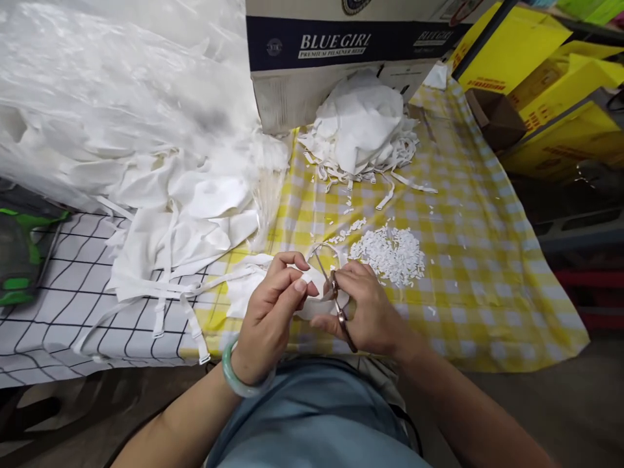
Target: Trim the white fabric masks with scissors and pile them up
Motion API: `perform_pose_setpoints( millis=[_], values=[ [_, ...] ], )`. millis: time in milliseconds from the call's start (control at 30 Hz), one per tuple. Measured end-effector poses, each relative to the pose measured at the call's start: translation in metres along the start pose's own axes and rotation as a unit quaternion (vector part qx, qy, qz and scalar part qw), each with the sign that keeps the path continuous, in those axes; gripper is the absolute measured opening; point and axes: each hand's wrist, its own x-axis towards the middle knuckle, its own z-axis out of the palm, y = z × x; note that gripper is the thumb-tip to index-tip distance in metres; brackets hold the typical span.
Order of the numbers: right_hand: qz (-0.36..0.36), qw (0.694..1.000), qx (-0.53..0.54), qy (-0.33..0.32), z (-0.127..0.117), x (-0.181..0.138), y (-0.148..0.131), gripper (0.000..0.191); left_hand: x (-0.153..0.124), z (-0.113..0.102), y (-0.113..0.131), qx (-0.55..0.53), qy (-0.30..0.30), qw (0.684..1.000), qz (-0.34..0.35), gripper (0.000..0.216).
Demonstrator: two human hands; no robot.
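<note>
My left hand [273, 305] pinches a white fabric piece [312, 286] between thumb and fingers near the table's front edge. A pale green bangle sits on that wrist. My right hand [368, 309] is closed round small metal scissors [334, 296], whose blades point up and away beside the fabric. Just beyond the hands lies a small heap of white cut bits [390, 253] on the yellow checked cloth [468, 260]. White straps trail left from the piece I hold.
A pile of white fabric pieces with straps [180, 221] lies at left under clear plastic sheeting [97, 84]. Another white heap [361, 130] rests against a Blue Girl cardboard box [336, 45]. Yellow boxes [556, 84] stand at right. A black-grid cloth [58, 299] covers the left side.
</note>
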Motion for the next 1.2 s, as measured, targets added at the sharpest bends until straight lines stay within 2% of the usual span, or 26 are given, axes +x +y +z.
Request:
perform_pose_setpoints(
  millis=[67,167,733,1067,1200],
  values=[
    [-0.021,0.998,-0.061,-0.002,-0.0037,-0.0025,-0.0018,0.045,-0.0006,0.0035,-0.0045,0.031,-0.002,0.999,0.011,0.028],
    [-0.022,0.996,-0.091,-0.006,-0.0027,-0.0035,-0.0033,0.049,0.0,0.0061,-0.0086,0.064,-0.01,0.997,0.036,0.029],
    [-0.02,0.996,-0.09,-0.005,-0.0013,0.0025,-0.0015,0.048,0.0027,0.0057,-0.0058,0.15,-0.044,0.984,0.09,0.03],
    [-0.006,0.996,-0.083,-0.007,0.0003,0.0018,0.0005,0.05,0.0027,0.006,-0.0113,0.127,-0.054,0.983,0.123,0.023],
    [-0.009,0.995,-0.097,0.011,0.001,-0.0018,0.0051,0.05,0.0044,0.0064,-0.012,0.137,-0.054,0.982,0.12,0.023]
  ],
)
